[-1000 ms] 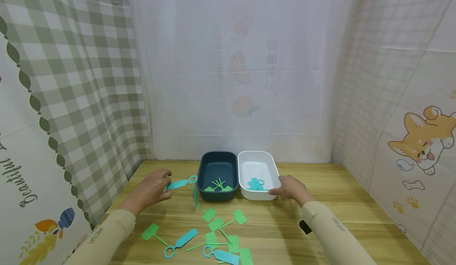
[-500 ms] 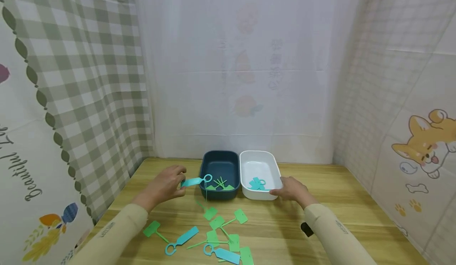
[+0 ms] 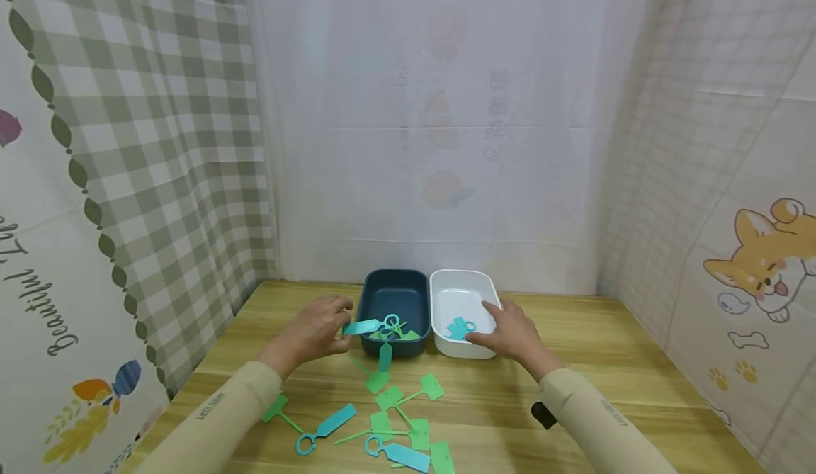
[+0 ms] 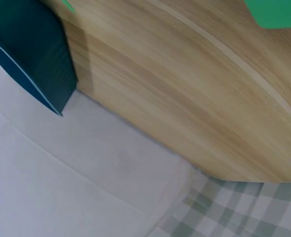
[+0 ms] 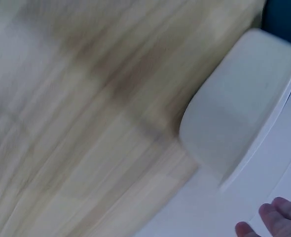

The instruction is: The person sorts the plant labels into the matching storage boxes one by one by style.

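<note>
My left hand [image 3: 315, 326] pinches a blue ring-ended plastic tag [image 3: 362, 328] by its flat end, near the front left of the dark blue bin [image 3: 390, 298]. Below that tag's ring hangs a second blue tag [image 3: 385, 358], apparently linked to it. At the near right corner of the white bin [image 3: 460, 349], my right hand [image 3: 512, 334] has its fingers spread, holding nothing. Several blue tags [image 3: 457, 329] lie in the white bin. Green tags [image 3: 408, 336] lie in the dark one. Only a fingertip shows in the left wrist view.
On the wooden table [image 3: 567, 332], several green tags [image 3: 419, 433] lie scattered at the front, with a blue tag [image 3: 336, 421] and another blue tag [image 3: 408, 458] among them. Curtains stand at the back and both sides. A black object [image 3: 544, 415] sits by the right sleeve.
My left hand has moved right with the blue tags, toward the dark bin. My right hand has lifted from the white bin's near edge, and its fingers have spread.
</note>
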### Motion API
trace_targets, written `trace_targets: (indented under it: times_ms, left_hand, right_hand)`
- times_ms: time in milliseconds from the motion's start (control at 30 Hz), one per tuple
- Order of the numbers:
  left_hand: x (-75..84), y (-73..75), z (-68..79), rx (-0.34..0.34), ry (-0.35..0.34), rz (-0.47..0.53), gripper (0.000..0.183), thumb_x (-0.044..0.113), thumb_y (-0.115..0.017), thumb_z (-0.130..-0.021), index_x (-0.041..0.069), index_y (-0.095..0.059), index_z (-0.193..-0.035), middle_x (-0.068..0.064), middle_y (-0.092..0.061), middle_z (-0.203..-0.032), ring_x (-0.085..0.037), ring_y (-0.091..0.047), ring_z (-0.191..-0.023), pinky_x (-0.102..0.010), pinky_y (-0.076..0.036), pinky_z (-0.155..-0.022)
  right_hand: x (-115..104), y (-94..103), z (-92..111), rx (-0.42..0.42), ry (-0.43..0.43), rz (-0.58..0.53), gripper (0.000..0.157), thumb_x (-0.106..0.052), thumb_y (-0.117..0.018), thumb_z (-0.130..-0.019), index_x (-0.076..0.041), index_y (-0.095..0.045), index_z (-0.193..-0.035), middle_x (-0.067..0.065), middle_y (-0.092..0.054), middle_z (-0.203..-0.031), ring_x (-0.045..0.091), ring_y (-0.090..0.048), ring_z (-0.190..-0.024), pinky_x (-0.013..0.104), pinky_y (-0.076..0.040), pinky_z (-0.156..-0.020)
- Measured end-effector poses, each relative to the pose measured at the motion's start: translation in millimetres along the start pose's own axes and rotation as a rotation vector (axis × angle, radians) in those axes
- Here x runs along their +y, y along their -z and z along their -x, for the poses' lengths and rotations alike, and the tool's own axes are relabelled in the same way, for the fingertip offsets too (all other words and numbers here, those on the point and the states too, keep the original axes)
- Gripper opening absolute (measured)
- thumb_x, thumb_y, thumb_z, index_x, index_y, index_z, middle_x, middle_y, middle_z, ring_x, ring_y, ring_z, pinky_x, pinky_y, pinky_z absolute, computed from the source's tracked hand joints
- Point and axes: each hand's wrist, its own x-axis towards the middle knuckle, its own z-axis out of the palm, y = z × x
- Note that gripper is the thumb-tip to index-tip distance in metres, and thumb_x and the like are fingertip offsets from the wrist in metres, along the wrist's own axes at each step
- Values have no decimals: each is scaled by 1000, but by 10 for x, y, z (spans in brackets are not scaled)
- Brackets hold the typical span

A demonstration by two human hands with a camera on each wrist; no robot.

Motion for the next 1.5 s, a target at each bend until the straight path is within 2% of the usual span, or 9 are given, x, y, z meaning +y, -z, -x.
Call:
trace_targets:
  times_ms: [100, 200, 367, 500, 600, 767, 1000, 1300, 1500]
  left_hand:
    - [34, -6, -51, -5, -4, -1, 15, 16, -76, -68, 7, -67, -76, -8, -62, -100, -23, -60, -88, -38, -54, -74]
    - [74, -9, -107, -16, -8, -8, 17, 19, -77, -69, 7, -67, -77, -8, -62, -101, -23, -61, -88, -38, -53, -75]
    - [140, -40, -202, -48, -31, -35, 18, 22, -76, -70, 7, -67, -75, -8, -62, -103, -23, -60, -93, -37, -53, -80]
    - [188, -77, -297, -82, -40, -42, 15, 21, -73, -71, 8, -66, -73, -6, -61, -103, -22, -59, -95, -37, -52, -84]
    - [220, -98, -378, -112, -35, -48, 15, 23, -72, -72, 10, -65, -73, -6, -61, -104, -23, -59, -98, -38, -51, -87]
    - [263, -145, -499, -177, -27, -53, 18, 26, -72, -76, 11, -62, -70, -5, -61, -105, -23, -58, -102, -37, -49, -94]
    - [311, -205, -655, -251, -7, -107, 24, 31, -71, -79, 13, -60, -69, -4, -62, -110, -22, -59, -104, -37, -46, -99]
    - [314, -278, -819, -322, 36, -140, 28, 33, -70, -80, 18, -52, -65, -2, -58, -114, -20, -57, -101, -38, -46, -98]
    - [318, -298, -954, -354, 68, -145, 30, 36, -71, -83, 17, -56, -64, -2, -59, -113, -20, -58, -97, -37, -47, -96]
  right_hand:
    - [-190, -97, 53, 69, 87, -8, 78, -54, -78, -77, -3, -60, -134, 29, -50, -135, 47, -51, -120, 63, -45, -91]
    - [-378, -238, 130, 87, 190, -16, 67, -50, -80, -77, -6, -67, -124, 19, -60, -124, 37, -58, -112, 57, -48, -85]
    - [-516, -411, 213, 101, 277, 7, 58, -45, -84, -75, -6, -71, -116, 11, -64, -113, 30, -60, -105, 51, -48, -77]
    - [-430, -380, 195, 165, 238, 36, 59, -42, -87, -71, -5, -72, -115, 13, -64, -113, 32, -61, -105, 52, -48, -77]
    - [-297, -285, 158, 164, 167, 62, 62, -43, -86, -72, -4, -71, -117, 17, -64, -116, 36, -60, -107, 55, -48, -80]
    - [-59, -108, 123, 90, 42, 83, 73, -48, -82, -76, 2, -64, -127, 25, -58, -126, 43, -56, -112, 60, -47, -84]
    - [182, 63, 102, -36, -56, 53, 83, -53, -80, -75, 3, -59, -132, 29, -55, -127, 45, -55, -111, 62, -47, -81]
    - [313, 159, 53, -151, -81, 37, 81, -55, -77, -78, 3, -60, -132, 26, -59, -120, 43, -57, -110, 63, -48, -81]
    - [358, 151, 43, -174, -82, 20, 64, -47, -79, -80, -1, -68, -123, 23, -64, -117, 42, -59, -109, 64, -48, -80]
